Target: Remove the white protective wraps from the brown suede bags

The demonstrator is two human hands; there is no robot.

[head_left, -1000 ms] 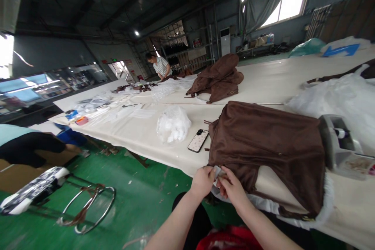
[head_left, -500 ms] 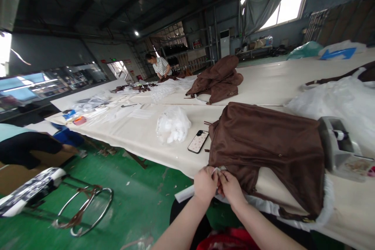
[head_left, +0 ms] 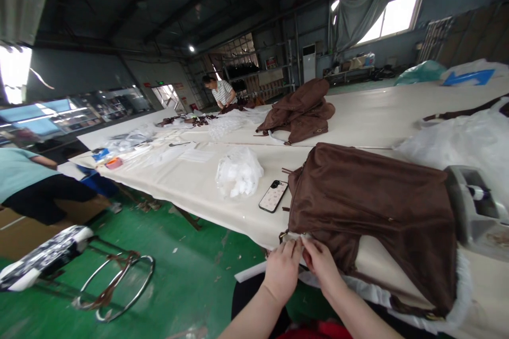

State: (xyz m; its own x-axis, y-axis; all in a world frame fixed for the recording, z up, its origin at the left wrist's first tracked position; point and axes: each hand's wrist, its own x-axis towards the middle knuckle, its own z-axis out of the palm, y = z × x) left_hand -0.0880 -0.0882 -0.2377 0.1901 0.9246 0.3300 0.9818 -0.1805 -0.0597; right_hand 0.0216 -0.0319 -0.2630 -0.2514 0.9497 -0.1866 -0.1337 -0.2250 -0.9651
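Note:
A dark brown bag lies flat on the table in front of me. At its near left corner, my left hand and my right hand meet with closed fingers. They pinch a thin white wrapping strip beside a small metal ring on the bag; its loose end sticks out left past my left wrist. White wrapping also runs along the strap at the table's near edge. My fingers hide most of the pinched part.
Left of the bag lie a phone and a clear plastic bag of white pieces. A grey tape dispenser stands to its right. Brown bags are piled behind. A stool and two people, one bending, are leftward.
The view has shifted slightly, so the scene sits a little lower and further right. Both hands stay together at the bag's corner, with the left fingers now laid further over the strip.

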